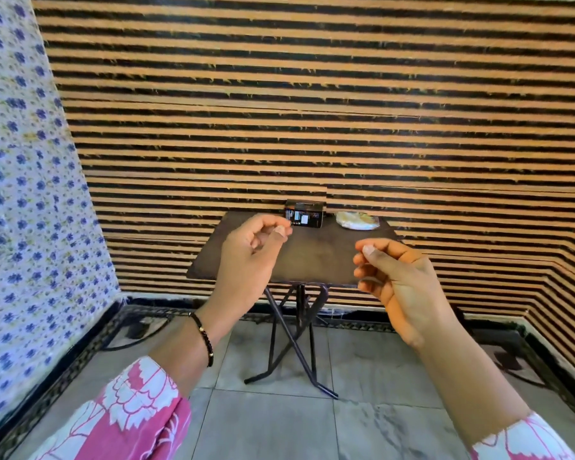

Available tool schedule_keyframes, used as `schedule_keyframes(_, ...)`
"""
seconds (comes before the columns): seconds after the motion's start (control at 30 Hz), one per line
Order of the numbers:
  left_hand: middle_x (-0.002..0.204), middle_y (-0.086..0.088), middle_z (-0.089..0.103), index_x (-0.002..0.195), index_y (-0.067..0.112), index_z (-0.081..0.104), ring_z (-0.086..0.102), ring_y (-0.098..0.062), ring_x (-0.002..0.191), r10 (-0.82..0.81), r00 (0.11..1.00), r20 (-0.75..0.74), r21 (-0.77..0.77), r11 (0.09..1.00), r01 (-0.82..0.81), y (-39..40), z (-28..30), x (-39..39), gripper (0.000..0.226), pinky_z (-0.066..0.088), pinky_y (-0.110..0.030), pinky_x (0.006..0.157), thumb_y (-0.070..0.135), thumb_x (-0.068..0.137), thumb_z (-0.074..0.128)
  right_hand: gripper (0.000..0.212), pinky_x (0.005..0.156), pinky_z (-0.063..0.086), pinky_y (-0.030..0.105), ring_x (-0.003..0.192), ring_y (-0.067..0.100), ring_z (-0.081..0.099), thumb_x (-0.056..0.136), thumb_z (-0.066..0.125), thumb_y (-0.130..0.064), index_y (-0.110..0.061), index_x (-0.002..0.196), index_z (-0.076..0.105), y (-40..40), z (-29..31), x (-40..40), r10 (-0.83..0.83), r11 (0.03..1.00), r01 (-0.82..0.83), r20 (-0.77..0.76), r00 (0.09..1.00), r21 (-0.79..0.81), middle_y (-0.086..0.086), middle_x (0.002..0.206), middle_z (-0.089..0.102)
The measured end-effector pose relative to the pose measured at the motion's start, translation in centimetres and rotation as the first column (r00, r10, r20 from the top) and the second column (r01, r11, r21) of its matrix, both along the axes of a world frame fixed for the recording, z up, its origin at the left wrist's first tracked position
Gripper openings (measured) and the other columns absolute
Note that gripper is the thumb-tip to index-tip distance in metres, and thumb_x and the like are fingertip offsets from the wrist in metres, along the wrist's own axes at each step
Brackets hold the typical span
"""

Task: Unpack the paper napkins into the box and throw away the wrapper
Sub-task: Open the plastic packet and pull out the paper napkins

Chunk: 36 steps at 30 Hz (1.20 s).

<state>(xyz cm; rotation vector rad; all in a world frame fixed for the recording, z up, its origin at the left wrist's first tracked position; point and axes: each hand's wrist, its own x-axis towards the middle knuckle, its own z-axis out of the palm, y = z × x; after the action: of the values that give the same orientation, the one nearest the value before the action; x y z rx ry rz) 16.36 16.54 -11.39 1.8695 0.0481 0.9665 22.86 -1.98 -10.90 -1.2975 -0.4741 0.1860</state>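
While both our hands, left hand (pixel 253 250) and right hand (pixel 395 280), hover loosely curled and empty, the wrapped napkins (pixel 357 220) sit beside the black box (pixel 304 218) on the folding table's (pixel 246 260) far edge; a clumsy reach could topple them.

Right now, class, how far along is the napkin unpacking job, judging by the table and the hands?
Nothing looks done yet. The wrapped napkin pack lies unopened at the back of the folding table, beside the dark box. Nothing is in hand: the left hand and right hand hover before the table, fingers loosely curled. Opening the pack, filling the box and binning the wrapper remain.
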Motion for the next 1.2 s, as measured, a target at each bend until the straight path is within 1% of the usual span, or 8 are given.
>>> schedule_keyframes(0.2, 0.095, 0.003, 0.069, 0.1, 0.015, 0.065, 0.065, -0.005, 0.091, -0.032, 0.997, -0.071, 0.004, 0.999, 0.033, 5.3, -1.9, 5.5, 0.016, 0.055, -0.039, 0.085, 0.012, 0.091, 0.051, 0.018, 0.055, 0.047, 0.023, 0.064, 0.015, 0.057, 0.09, 0.054, -0.008, -0.014, 0.08, 0.068, 4.5, -2.5, 5.1, -0.039, 0.995, 0.037, -0.02, 0.999, -0.091, 0.002, 0.07, 0.064)
schedule_keyframes(0.37, 0.092, 0.003, 0.07, 0.098, 0.017, 0.064, 0.066, -0.008, 0.089, -0.066, 0.992, -0.11, -0.064, 0.996, 0.059, 7.4, -4.1, 11.2, 0.014, 0.054, -0.046, 0.084, 0.013, 0.091, 0.053, 0.021, 0.058, 0.045, 0.027, 0.065, 0.015, 0.057, 0.09, 0.055, -0.01, -0.017, 0.077, 0.07, 5.7, -4.9, 10.2, -0.086, 0.989, 0.072, -0.106, 0.991, -0.131, -0.002, 0.066, 0.067)
schedule_keyframes(0.57, 0.092, 0.002, 0.07, 0.098, 0.017, 0.064, 0.066, -0.011, 0.089, -0.107, 0.983, -0.152, -0.127, 0.988, 0.088, 8.5, -6.3, 20.3, 0.013, 0.053, -0.05, 0.084, 0.012, 0.09, 0.054, 0.018, 0.058, 0.045, 0.027, 0.064, 0.016, 0.057, 0.09, 0.055, -0.009, -0.014, 0.08, 0.069, 6.9, -6.4, 19.2, -0.125, 0.985, 0.107, -0.129, 0.984, -0.133, -0.002, 0.066, 0.066)
schedule_keyframes(0.67, 0.091, 0.004, 0.07, 0.098, 0.017, 0.064, 0.066, -0.013, 0.088, -0.104, 0.981, -0.163, -0.185, 0.98, 0.073, 8.6, -7.0, 25.2, 0.014, 0.054, -0.046, 0.085, 0.012, 0.09, 0.054, 0.019, 0.059, 0.045, 0.028, 0.064, 0.016, 0.056, 0.089, 0.055, -0.01, -0.016, 0.079, 0.07, 7.5, -7.2, 24.2, -0.116, 0.986, 0.098, -0.136, 0.984, -0.135, -0.002, 0.067, 0.067)
schedule_keyframes(0.8, 0.089, 0.004, 0.07, 0.1, 0.012, 0.063, 0.066, -0.014, 0.087, -0.127, 0.979, -0.161, -0.257, 0.963, 0.083, 8.3, -8.3, 31.6, 0.014, 0.054, -0.037, 0.079, 0.011, 0.092, 0.052, 0.017, 0.06, 0.045, 0.028, 0.064, 0.015, 0.056, 0.089, 0.056, -0.01, -0.014, 0.082, 0.07, 7.9, -8.1, 30.7, -0.108, 0.985, 0.084, -0.168, 0.98, -0.148, -0.001, 0.068, 0.067)
schedule_keyframes(0.93, 0.09, 0.003, 0.07, 0.099, 0.011, 0.063, 0.066, -0.015, 0.086, -0.134, 0.975, -0.176, -0.31, 0.948, 0.074, 8.4, -9.4, 38.0, 0.014, 0.054, -0.034, 0.076, 0.01, 0.092, 0.051, 0.017, 0.058, 0.045, 0.027, 0.065, 0.016, 0.056, 0.089, 0.056, -0.01, -0.014, 0.082, 0.07, 8.4, -8.7, 37.2, -0.097, 0.987, 0.066, -0.206, 0.974, -0.15, 0.0, 0.069, 0.066)
schedule_keyframes(1.03, 0.088, 0.004, 0.07, 0.095, 0.016, 0.064, 0.067, -0.013, 0.086, -0.126, 0.974, -0.189, -0.352, 0.934, 0.052, 8.6, -10.1, 41.6, 0.016, 0.054, -0.031, 0.075, 0.009, 0.092, 0.051, 0.016, 0.057, 0.044, 0.026, 0.063, 0.015, 0.056, 0.09, 0.056, -0.009, -0.013, 0.082, 0.069, 9.0, -9.1, 40.8, -0.096, 0.983, 0.059, -0.221, 0.971, -0.172, 0.0, 0.068, 0.066)
schedule_keyframes(1.2, 0.088, 0.004, 0.071, 0.09, 0.022, 0.065, 0.067, -0.016, 0.088, -0.146, 0.958, -0.247, -0.372, 0.927, 0.046, 10.3, -11.7, 46.9, 0.02, 0.054, -0.033, 0.077, 0.007, 0.091, 0.052, 0.015, 0.058, 0.044, 0.028, 0.064, 0.016, 0.056, 0.089, 0.055, -0.008, -0.011, 0.083, 0.069, 11.0, -10.9, 46.0, -0.125, 0.984, 0.081, -0.286, 0.95, -0.161, 0.001, 0.069, 0.065)
